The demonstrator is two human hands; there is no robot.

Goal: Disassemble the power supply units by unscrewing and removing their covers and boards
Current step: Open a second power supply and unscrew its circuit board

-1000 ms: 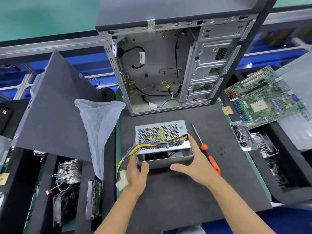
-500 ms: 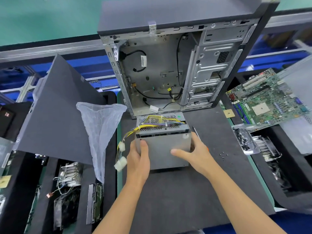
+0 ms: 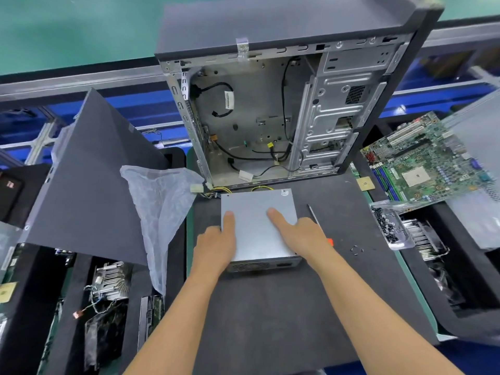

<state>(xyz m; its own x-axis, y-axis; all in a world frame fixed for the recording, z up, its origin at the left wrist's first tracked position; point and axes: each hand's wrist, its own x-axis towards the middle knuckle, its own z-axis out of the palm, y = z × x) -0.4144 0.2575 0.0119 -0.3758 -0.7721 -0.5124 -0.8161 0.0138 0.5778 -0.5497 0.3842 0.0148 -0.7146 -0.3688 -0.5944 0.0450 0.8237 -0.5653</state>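
Dark grey mat [image 3: 284,307] covers the bench, green edge showing on both sides. Both forearms come in from the bottom of frame onto it

Power supply unit [image 3: 257,226] lies flat mid-mat, plain grey panel up, vented end facing the person. Its yellow wire bundle [image 3: 216,191] trails off the far left corner to a white connector

Left hand [image 3: 215,246] sits at the unit's near left corner, thumb flat on the top panel, the rest of the fingers going down the left side, mostly hidden. Right hand [image 3: 304,234] is at the near right edge, thumb lying straight on the top panel pointing left, other fingers wrapped over the right side. So the unit is clamped between the two hands, thumbs on top, well apart from each other

Screwdriver [image 3: 315,216] lies just right of the unit, shaft visible past the right hand, orange handle mostly hidden behind the wrist. A few loose screws [image 3: 356,249] on the mat further right

Left of the mat: clear plastic bag [image 3: 159,209], a tilted dark side panel [image 3: 89,182], heatsinks and boards in black trays below it. Right: tray of small black screws [image 3: 385,226], green motherboard [image 3: 424,163] propped above it

Far: open PC case [image 3: 270,117] stands upright at the mat's far edge, stripped, a few black cables inside. Behind it an aluminium rail, blue frame, green floor
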